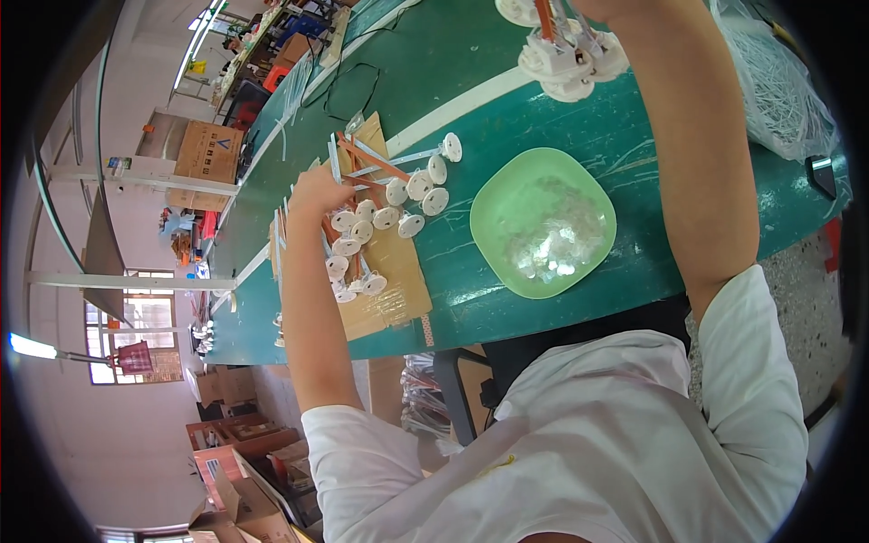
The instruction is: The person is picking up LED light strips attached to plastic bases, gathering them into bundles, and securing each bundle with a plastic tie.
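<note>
At the upper edge my right hand, partly cut off, closes on the stalks of a bunch of white disc-headed parts. The heads hang down and look large, raised above the table. My left hand is closed among the strips of a pile of similar white disc-headed parts on a flat cardboard sheet. Orange and pale blue strips stick out around it. Its fingers are mostly hidden, so what it grips cannot be made out. Between my arms a light green dish holds small clear shiny pieces.
The green table has a pale strip running across it. A clear bag of thin white sticks lies at the right, near a dark phone-like object. A black cable and a cardboard box are farther left.
</note>
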Tool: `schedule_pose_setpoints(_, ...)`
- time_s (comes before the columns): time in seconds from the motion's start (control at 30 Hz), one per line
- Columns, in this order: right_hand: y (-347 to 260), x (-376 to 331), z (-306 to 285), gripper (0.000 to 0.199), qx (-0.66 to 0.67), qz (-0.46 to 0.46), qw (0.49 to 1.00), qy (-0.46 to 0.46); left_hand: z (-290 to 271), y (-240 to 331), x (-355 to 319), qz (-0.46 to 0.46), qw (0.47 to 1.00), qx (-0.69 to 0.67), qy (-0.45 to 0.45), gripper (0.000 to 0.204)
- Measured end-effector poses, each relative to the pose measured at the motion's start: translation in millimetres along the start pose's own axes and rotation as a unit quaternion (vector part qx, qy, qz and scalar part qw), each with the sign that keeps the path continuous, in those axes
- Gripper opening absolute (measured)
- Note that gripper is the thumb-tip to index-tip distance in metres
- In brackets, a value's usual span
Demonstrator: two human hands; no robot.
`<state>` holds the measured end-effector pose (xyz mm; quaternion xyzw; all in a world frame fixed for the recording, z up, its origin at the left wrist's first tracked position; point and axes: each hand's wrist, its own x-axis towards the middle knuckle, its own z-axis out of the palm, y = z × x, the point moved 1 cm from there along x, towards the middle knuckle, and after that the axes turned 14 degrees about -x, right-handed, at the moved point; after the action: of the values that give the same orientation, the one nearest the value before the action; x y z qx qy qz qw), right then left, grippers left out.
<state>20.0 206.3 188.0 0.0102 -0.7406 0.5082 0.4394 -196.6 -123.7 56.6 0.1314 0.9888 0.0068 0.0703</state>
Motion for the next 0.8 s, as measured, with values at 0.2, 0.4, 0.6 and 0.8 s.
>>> schedule_pose_setpoints(0.2,3,1,-6,0.036,-0.02,0.007,1.0,0.01,-18,-14,8,-0.072,0.996,-0.034,0.039,0.039)
schedule_pose_setpoints(0.4,11,9,11,0.034,0.052,-0.031,0.998,0.021,-23,-52,-8,-0.035,0.926,-0.375,-0.002,0.022)
schedule_pose_setpoints(0.6,13,20,-1,0.031,0.184,0.047,0.98,-0.055,-35,-27,-15,0.147,0.75,-0.625,0.157,0.019)
schedule_pose_setpoints(0.8,25,12,0,0.026,0.233,0.025,0.971,-0.054,-71,-64,-80,0.167,0.589,-0.776,0.152,0.019)
